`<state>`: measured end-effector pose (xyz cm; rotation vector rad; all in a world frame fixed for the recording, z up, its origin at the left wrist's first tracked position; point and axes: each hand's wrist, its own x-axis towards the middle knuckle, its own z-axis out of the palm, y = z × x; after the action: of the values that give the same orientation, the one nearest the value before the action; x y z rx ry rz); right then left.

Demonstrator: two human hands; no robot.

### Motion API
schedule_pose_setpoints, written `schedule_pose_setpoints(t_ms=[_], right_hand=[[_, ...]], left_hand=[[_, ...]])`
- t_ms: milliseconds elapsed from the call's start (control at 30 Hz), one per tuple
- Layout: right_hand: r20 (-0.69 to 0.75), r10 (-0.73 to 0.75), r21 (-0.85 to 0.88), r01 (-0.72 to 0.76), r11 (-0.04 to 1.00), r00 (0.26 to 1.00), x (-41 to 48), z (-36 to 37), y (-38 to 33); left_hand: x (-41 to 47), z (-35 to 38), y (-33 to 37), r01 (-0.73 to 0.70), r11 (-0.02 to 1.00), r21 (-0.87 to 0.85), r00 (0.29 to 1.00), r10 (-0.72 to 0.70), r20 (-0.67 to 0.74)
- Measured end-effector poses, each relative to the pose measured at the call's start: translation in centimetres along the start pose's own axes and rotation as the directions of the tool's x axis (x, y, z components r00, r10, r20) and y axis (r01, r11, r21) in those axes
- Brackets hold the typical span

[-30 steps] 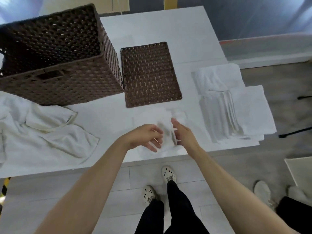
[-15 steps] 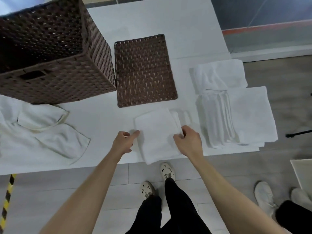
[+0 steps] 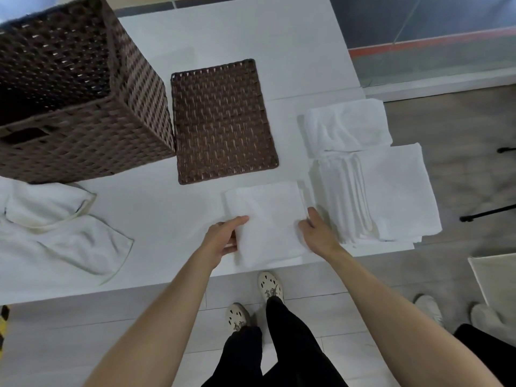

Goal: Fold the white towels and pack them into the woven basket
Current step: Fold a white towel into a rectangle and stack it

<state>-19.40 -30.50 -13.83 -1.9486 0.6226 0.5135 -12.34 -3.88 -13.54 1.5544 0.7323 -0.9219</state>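
Fingers [image 3: 231, 243] of the left hand [image 3: 222, 238] curl round the left edge of the folded towel [image 3: 268, 219] at lower centre; the right hand [image 3: 318, 233] pinches its right edge. Folding looks done; next, a level lift into the woven basket [image 3: 134, 113], upper left.

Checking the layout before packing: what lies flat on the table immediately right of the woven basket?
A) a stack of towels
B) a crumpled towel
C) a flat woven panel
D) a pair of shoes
C: the flat woven panel sits beside the woven basket on the table; the folded towel lies nearer the person.
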Motion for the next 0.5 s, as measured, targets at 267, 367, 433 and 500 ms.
schedule_pose_setpoints(t_ms=[267, 367, 433, 500], right_hand=[[-0.27, -0.065, -0.365, -0.04, 0.93, 0.961, 0.3, 0.4, 0.4], [-0.342, -0.392, -0.621, 0.107, 0.776, 0.854, -1.8, 1.3, 1.7], [-0.237, -0.67, -0.649, 0.398, 0.648, 0.704, -3.8, 2.1, 2.3], [-0.064, -0.802, -0.612, 0.611, 0.502, 0.594, -5.7, 3.0, 2.7]], left_hand=[[0.7, 2.5, 0.1, 0.024, 0.999, 0.042, 0.996, -0.02, -0.086], [0.6, 3.4, 0.2, 0.068, 0.997, 0.042, 0.993, -0.064, -0.101], [0.3, 3.6, 0.3, 0.098, 0.994, 0.053, 0.991, -0.093, -0.098], [0.2, 3.6, 0.7, 0.116, 0.992, 0.056, 0.989, -0.11, -0.099]])
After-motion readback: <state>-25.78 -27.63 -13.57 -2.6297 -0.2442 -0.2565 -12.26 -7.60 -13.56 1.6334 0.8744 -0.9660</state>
